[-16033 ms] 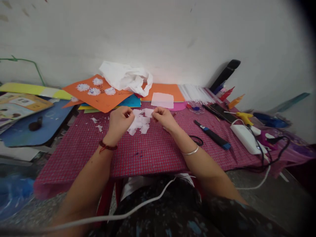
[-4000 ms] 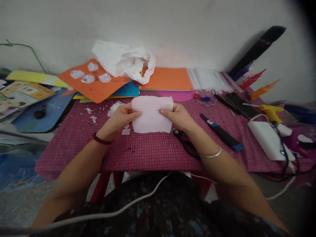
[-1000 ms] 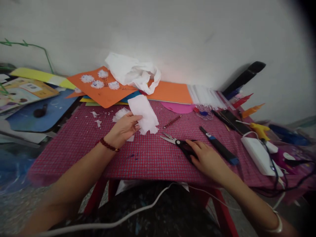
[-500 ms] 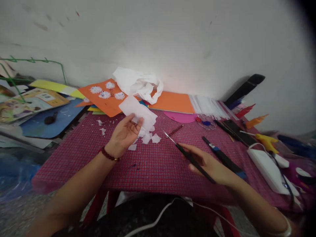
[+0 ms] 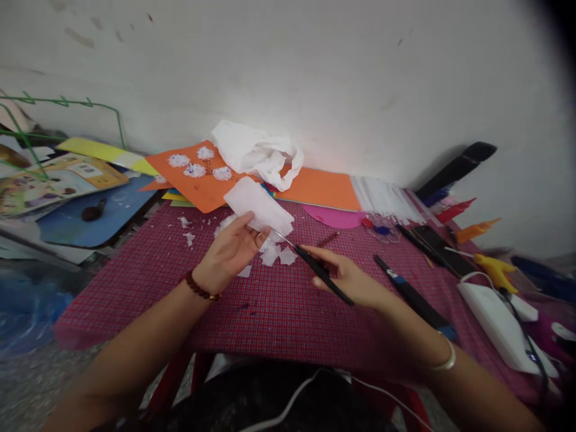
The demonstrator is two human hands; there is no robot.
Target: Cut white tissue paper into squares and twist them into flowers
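Black-handled scissors (image 5: 324,276) in the curled grip of the right hand (image 5: 350,277), tips at the near edge of the white paper (image 5: 260,206). Pinched in the half-open left hand (image 5: 231,247), above white scraps (image 5: 270,256). Apparently lining up a cut; next, steady the paper, close slowly.

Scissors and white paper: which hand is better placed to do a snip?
Probably the right hand: it holds the scissors by the black handles, blades pointing at the white paper. The left hand is busy holding that paper.
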